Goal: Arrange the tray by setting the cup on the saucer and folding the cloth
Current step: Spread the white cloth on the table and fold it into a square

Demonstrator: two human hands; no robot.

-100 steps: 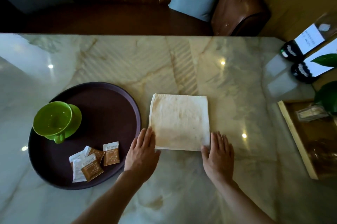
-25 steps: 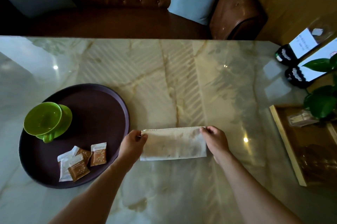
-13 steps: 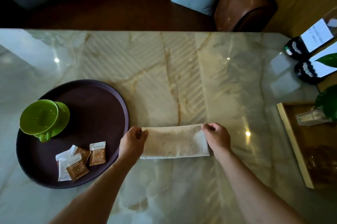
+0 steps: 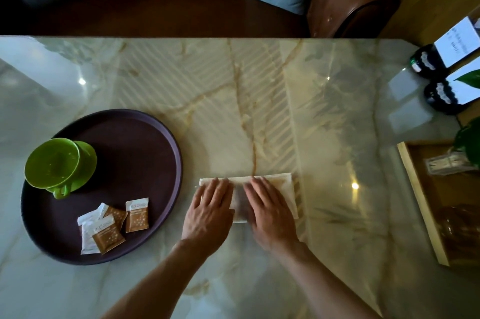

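I note the folded cream cloth strip (image 4: 284,188) lying on the veined marble table (image 4: 259,98), just right of the round dark purple tray (image 4: 135,152). My left hand (image 4: 211,211) and right hand (image 4: 267,211) lie flat on it, fingers spread, side by side. The green ceramic cup (image 4: 53,162) sits on its green saucer (image 4: 87,162) at the tray's left; sachets (image 4: 114,222) lie nearer me.

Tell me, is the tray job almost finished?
Partly. The green cup already sits on its saucer on the tray. The left hand and right hand press flat on the folded cloth. It lies beside the tray.
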